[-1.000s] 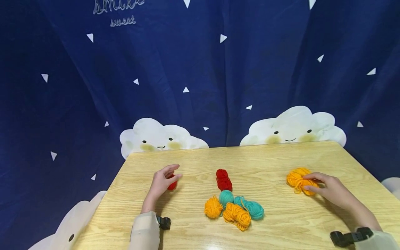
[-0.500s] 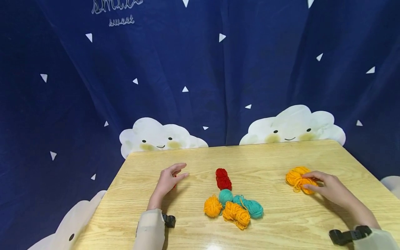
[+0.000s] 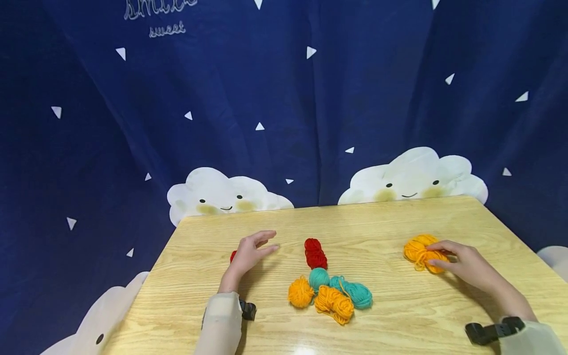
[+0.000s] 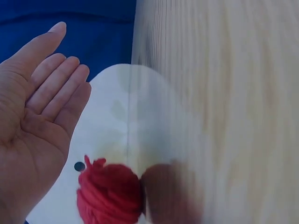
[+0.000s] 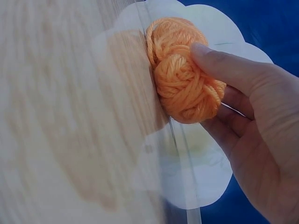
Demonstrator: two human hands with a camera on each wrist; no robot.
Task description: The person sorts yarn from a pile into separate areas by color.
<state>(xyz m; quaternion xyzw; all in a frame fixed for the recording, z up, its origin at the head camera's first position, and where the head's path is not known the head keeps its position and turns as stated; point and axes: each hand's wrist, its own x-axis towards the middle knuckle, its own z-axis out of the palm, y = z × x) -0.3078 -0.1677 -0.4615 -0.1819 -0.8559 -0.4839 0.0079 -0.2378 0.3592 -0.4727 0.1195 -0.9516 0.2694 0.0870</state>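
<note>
My right hand (image 3: 471,268) holds a skein of orange yarn (image 3: 418,250) on the right side of the table. In the right wrist view the thumb lies on that orange yarn (image 5: 184,88), and the fingers reach behind its far side. My left hand (image 3: 248,254) hovers over the left half of the table, fingers extended and nothing in them. Partly hidden behind it is a small ball of red yarn (image 3: 232,256). The left wrist view shows this red ball (image 4: 110,193) on the table, apart from the open palm (image 4: 35,140).
Mid-table, a red skein (image 3: 315,253) lies behind a teal ball (image 3: 319,279) and a teal skein (image 3: 357,293). An orange ball (image 3: 300,293) and another orange skein (image 3: 335,303) sit in front. A dark blue curtain (image 3: 248,88) hangs beyond the wooden table (image 3: 377,330).
My left hand has moved right, away from the red ball, which now shows on the hand's other side. My right hand stays at the orange skein. The head view has shifted slightly.
</note>
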